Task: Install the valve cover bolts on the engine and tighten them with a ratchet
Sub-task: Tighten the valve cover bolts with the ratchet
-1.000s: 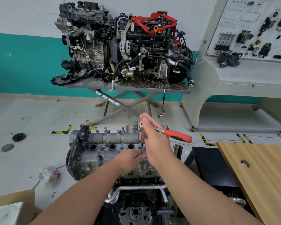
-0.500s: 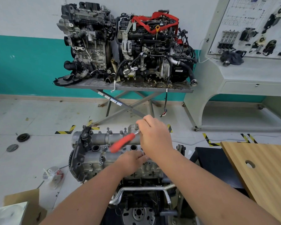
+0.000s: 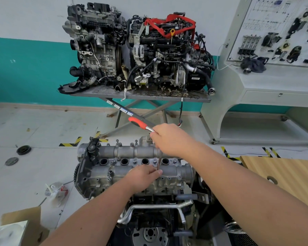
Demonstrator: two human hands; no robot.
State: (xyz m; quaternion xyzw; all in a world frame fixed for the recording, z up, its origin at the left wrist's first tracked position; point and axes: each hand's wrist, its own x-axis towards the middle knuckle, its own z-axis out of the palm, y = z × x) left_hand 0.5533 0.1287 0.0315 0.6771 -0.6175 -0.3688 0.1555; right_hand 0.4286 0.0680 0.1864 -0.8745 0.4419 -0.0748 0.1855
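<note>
Over engine [image 3: 132, 173]: right hand [image 3: 172, 139] clamped on ratchet [image 3: 140, 123]; left hand [image 3: 144, 176] pinching its extension [image 3: 159, 163].

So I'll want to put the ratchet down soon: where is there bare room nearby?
The wooden tabletop right of the engine is bare around its round hole. Bare floor lies left of the engine, between the black discs and the plastic bag. The far steel table is crowded with two engines.

Wall [image 3: 25, 20] white up top, teal band below. Grey floor [image 3: 43, 125] with yellow-black hazard tape [image 3: 70, 143]. Scissor-leg metal table [image 3: 140, 96] against wall, two spare engines [image 3: 137, 50] on it (oily top). Grey training console [image 3: 267, 82] right, wooden desk [image 3: 283, 174] at right edge.
</note>
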